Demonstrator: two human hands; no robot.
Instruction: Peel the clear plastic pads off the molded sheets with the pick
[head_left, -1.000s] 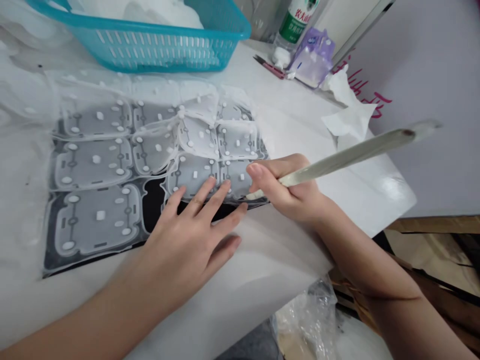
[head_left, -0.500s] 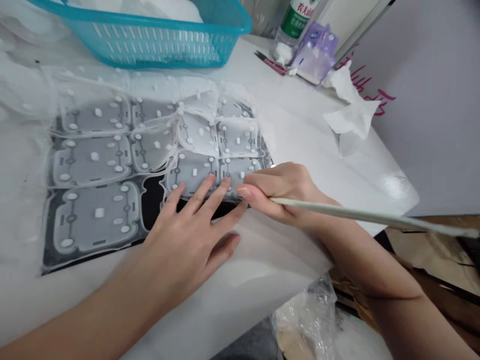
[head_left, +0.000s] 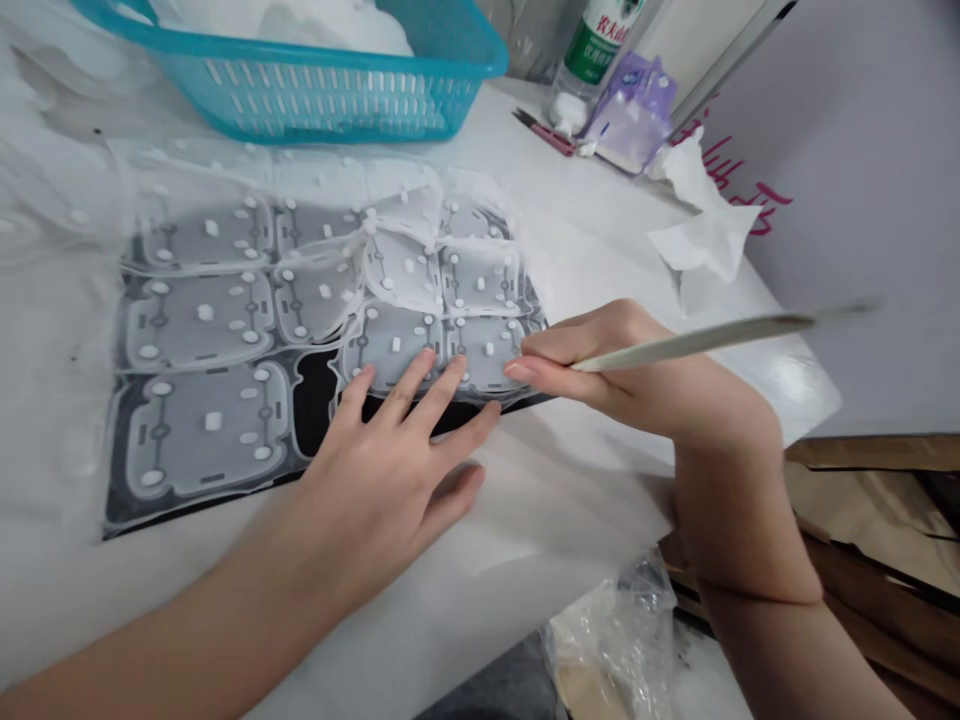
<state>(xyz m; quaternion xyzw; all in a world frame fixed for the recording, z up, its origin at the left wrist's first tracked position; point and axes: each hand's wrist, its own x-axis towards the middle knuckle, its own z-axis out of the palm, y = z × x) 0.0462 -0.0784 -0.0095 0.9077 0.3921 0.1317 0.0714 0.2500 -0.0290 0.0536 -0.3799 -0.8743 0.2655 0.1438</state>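
A black sheet (head_left: 315, 395) lies on the white table (head_left: 585, 250), covered with several translucent grey rubber pads (head_left: 202, 320) dotted with white bumps. My left hand (head_left: 390, 470) lies flat and open, fingertips pressing the nearest pad at the sheet's front edge. My right hand (head_left: 600, 365) is closed in a pinch on a long pale stick (head_left: 712, 338), whose tip meets the front right pad (head_left: 484, 355) beside my left fingertips. The stick's far end points right, over the table's edge.
A teal plastic basket (head_left: 315, 85) with white material stands at the back. A green-labelled bottle (head_left: 596, 50), a purple packet (head_left: 634, 105) and crumpled tissue (head_left: 705, 235) sit at the back right. Clear film (head_left: 45, 300) drapes over the left. A plastic bag (head_left: 622, 630) hangs below the front edge.
The stick has swung: raised up-right, dropped low to the right, now near level again. My right hand shifted slightly right along the pad's edge. My left hand stayed pressed flat.
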